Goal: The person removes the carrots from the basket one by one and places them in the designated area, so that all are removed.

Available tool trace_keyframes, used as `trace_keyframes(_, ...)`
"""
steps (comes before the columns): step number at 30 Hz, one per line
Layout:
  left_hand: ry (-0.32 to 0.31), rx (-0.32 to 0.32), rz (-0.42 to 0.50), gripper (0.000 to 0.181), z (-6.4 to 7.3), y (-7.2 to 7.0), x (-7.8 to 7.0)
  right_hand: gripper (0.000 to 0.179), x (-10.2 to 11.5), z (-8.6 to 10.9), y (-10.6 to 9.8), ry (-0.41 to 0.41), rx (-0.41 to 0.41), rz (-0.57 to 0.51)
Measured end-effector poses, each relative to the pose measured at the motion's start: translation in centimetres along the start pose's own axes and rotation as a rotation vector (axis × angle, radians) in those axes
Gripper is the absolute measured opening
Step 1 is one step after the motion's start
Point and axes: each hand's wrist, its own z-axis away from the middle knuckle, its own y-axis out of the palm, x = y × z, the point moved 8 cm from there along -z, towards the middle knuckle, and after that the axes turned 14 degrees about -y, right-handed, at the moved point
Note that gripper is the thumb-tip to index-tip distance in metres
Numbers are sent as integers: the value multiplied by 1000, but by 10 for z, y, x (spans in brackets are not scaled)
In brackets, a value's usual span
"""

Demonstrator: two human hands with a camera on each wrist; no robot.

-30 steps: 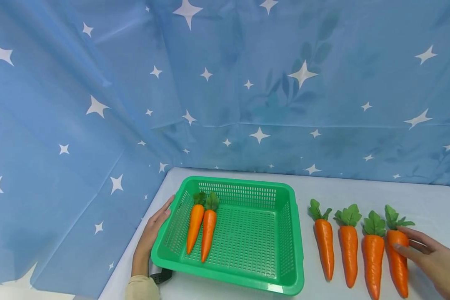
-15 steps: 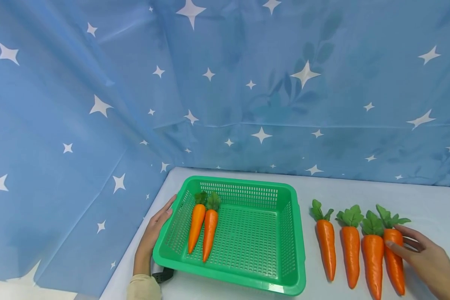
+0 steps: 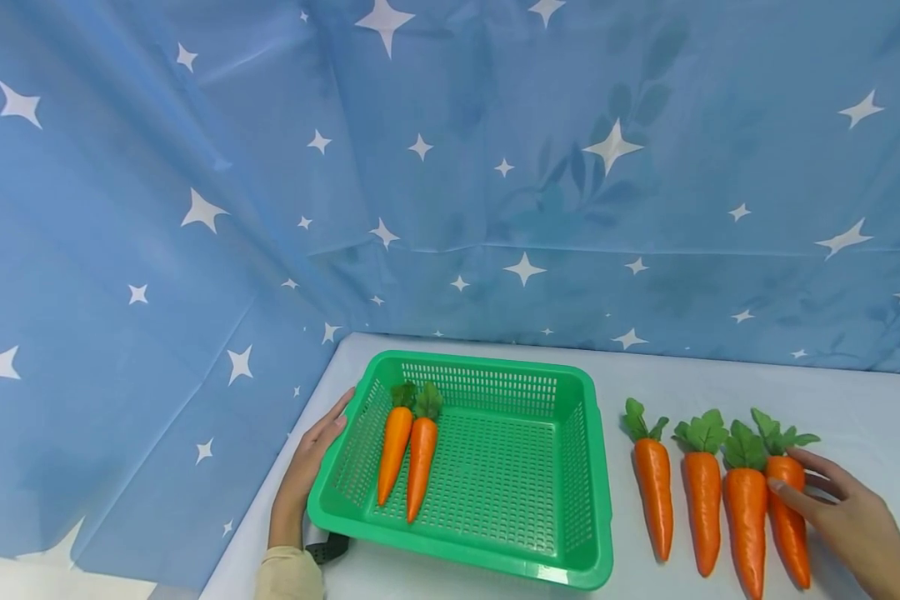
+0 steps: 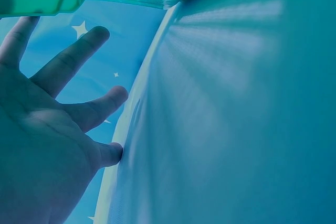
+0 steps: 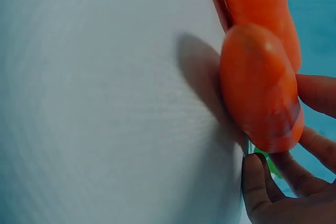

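Note:
At the right of the head view, my right hand (image 3: 847,508) holds the rightmost toy carrot (image 3: 790,529) between thumb and fingers, near its leafy top. That carrot lies against a neighbouring carrot (image 3: 747,521). In the right wrist view, the thumb and fingers lie around the held carrot (image 5: 260,87). Two more carrots stretch leftward in the row, one in the middle (image 3: 702,508) and one at its left end (image 3: 653,492). My left hand (image 3: 306,467) rests with extended fingers along the left side of a green basket (image 3: 457,550); its palm (image 4: 47,124) shows below the basket wall.
Inside the basket, at its left, lie two carrots, an orange-yellow one (image 3: 394,446) and a redder one (image 3: 422,467). A black strap (image 3: 328,548) shows at the left wrist. Behind the white table (image 3: 720,379) hangs a blue starry cloth (image 3: 450,208).
My right hand has shifted the rightmost carrot left, up against its neighbour. The left hand stays at the basket. The head view has turned slightly.

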Motion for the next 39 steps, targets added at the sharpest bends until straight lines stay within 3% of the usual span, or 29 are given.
trace_keyframes(11,11,11,12,52,-1,1,-1,86,1,6,-8,13,-1,-6)
trace_keyframes(20,3,8,12,52,0,2,-2,77,23,19,-27,-29,-73,37)
trace_keyframes(29,-14,-6,2,52,0,0,-2,72,60,18,-37,-212,-182,119)
trace_keyframes(35,-18,-6,2,52,0,0,-2,70,99,19,-33,-334,-257,74)
trace_keyframes(39,-15,-3,5,53,-1,0,-2,69,118,18,-25,-388,-255,31)
